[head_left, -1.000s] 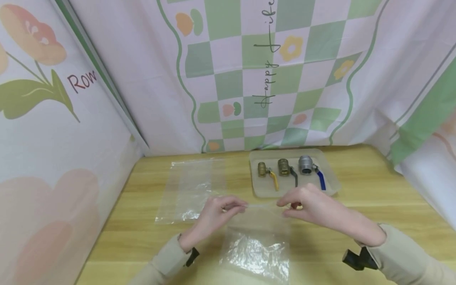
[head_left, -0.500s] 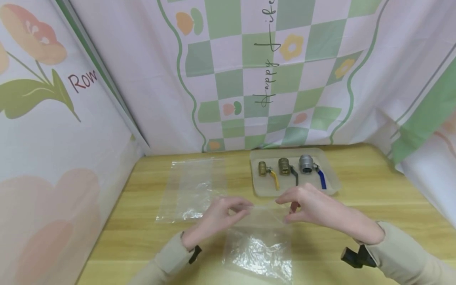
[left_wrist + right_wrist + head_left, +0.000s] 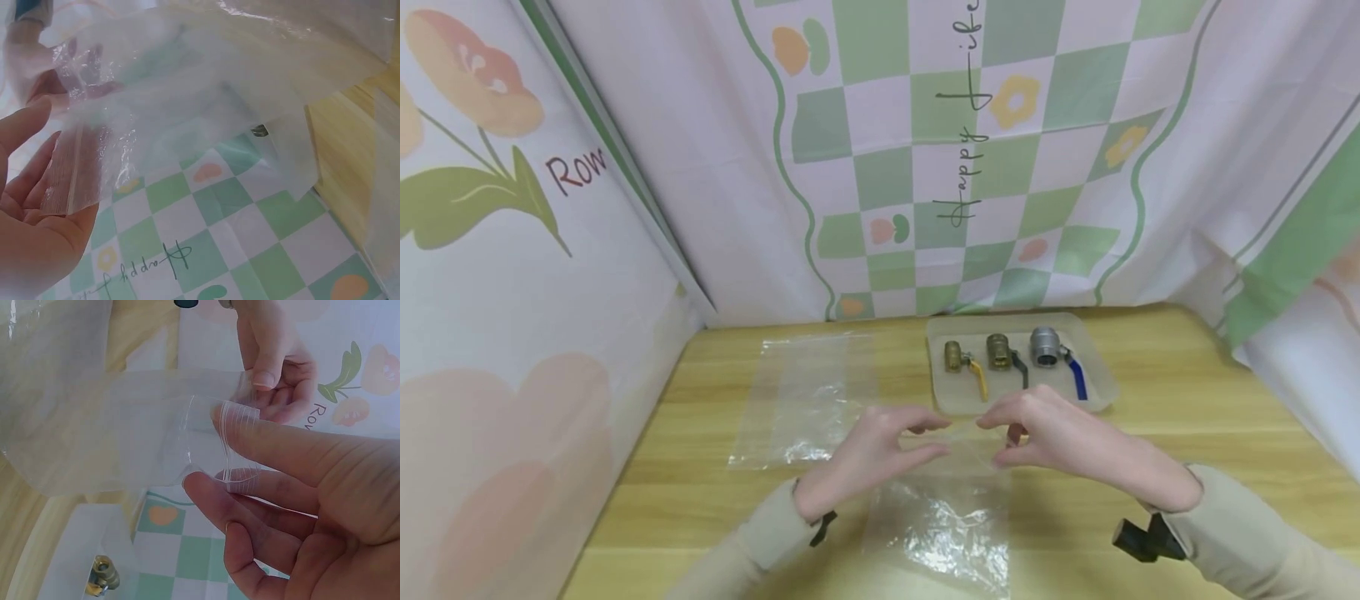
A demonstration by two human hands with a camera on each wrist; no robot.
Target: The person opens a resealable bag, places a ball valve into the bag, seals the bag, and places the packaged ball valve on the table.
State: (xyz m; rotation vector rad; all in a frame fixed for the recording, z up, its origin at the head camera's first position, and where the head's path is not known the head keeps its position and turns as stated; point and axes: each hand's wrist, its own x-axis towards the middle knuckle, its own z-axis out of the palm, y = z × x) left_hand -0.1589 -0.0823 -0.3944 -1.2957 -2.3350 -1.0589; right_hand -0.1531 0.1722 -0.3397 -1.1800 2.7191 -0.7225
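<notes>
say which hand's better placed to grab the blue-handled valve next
Probably the right hand: nearer the blue-handled ball valve in the tray than the left hand, though both touch the zip bag.

On the table (image 3: 1187,383), the far bag (image 3: 805,400) lies left of the tray (image 3: 958,398). Inside the tray, left to right: left valve (image 3: 952,357), middle valve (image 3: 998,352), right valve (image 3: 1045,347). The curtain (image 3: 880,179) hangs behind. The near bag (image 3: 943,525) is before the tray, its upper end between left hand (image 3: 876,454) and right hand (image 3: 1056,435).
</notes>
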